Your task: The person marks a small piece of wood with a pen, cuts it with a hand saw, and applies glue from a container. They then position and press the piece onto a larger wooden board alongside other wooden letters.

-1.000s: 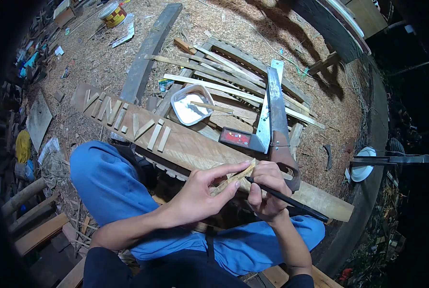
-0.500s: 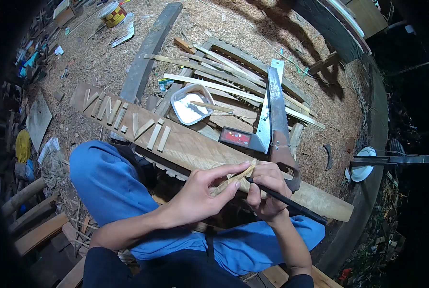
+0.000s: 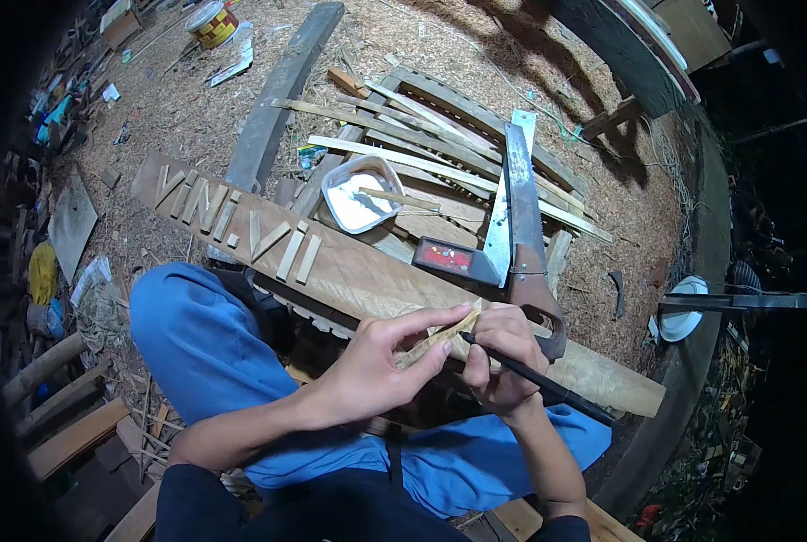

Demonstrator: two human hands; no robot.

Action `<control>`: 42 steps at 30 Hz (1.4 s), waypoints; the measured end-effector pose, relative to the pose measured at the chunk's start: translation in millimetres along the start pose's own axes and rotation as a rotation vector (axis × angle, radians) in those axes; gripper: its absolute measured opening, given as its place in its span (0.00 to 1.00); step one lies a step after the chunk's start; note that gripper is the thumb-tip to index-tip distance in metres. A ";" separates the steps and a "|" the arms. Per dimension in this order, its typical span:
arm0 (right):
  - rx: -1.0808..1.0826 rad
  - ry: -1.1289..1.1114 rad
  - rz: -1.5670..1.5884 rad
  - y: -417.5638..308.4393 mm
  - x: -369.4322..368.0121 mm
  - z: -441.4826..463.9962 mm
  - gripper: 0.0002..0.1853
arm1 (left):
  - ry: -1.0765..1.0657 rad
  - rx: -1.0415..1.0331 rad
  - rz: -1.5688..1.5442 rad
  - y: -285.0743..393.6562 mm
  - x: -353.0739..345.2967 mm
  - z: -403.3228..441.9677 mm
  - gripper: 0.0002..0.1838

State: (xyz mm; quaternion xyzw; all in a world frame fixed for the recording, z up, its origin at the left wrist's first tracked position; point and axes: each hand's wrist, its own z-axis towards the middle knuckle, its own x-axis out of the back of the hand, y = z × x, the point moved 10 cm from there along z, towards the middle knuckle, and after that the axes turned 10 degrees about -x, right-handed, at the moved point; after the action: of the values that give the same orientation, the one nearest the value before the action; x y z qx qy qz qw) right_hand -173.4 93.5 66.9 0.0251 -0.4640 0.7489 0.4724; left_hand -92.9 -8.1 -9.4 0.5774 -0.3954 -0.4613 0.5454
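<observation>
My left hand (image 3: 372, 366) is closed around a short, thin wood strip (image 3: 411, 356), its thumb and fingers pinching it near one end. Close beside it, my right hand (image 3: 505, 348) grips a long, slender black tool (image 3: 553, 387). The tool's rear end points down to the right. Its tip meets the strip between my hands, and my fingers hide most of the working end, so its kind is unclear. Under both hands runs a long wooden board (image 3: 367, 275) across my lap. Short wood strips (image 3: 225, 219) lie on its left part in letter-like shapes.
Beyond the board are a white tub (image 3: 337, 197) of white paste with a stick (image 3: 399, 199), a try square (image 3: 497, 237), and a handsaw (image 3: 524, 208). Long wood strips (image 3: 403, 159) lie across a slatted frame (image 3: 462, 110). A grey beam (image 3: 281, 99) rests on shavings-covered ground.
</observation>
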 end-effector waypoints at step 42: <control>-0.014 0.008 0.017 0.7 0.1 1.7 0.12 | 0.013 0.001 -0.055 1.3 -0.1 0.3 0.25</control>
State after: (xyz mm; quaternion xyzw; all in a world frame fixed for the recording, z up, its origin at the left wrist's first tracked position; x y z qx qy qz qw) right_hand -174.7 92.2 67.5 0.0148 -0.4674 0.7499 0.4680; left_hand -93.1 -8.2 -8.2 0.5911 -0.3761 -0.4723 0.5348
